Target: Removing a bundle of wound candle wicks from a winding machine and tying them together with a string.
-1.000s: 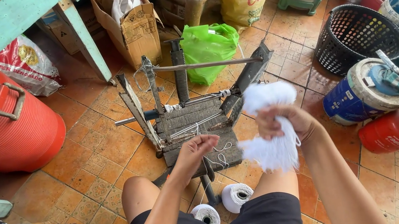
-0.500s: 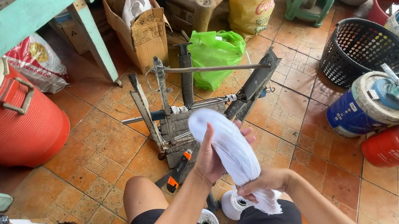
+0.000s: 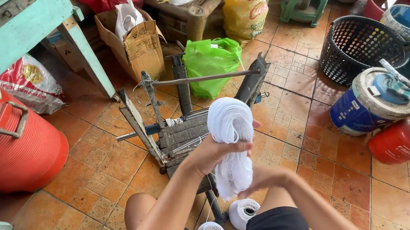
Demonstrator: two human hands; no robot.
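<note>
Hands are both closing on the white yarn bundle (image 3: 231, 138): I'm gripping its middle with my left hand (image 3: 210, 154) and its lower end with my right hand (image 3: 261, 177). It's hanging above the metal winding frame (image 3: 184, 124) and two thread spools (image 3: 243, 211) on the floor.

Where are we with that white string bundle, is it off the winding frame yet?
Done: the white string bundle is off the metal winding frame and held up above it. In hand: the left hand grips the bundle's middle while the right hand holds its lower end. Left: the bundle is not yet set down, and two string spools sit on the floor between the knees.
</note>
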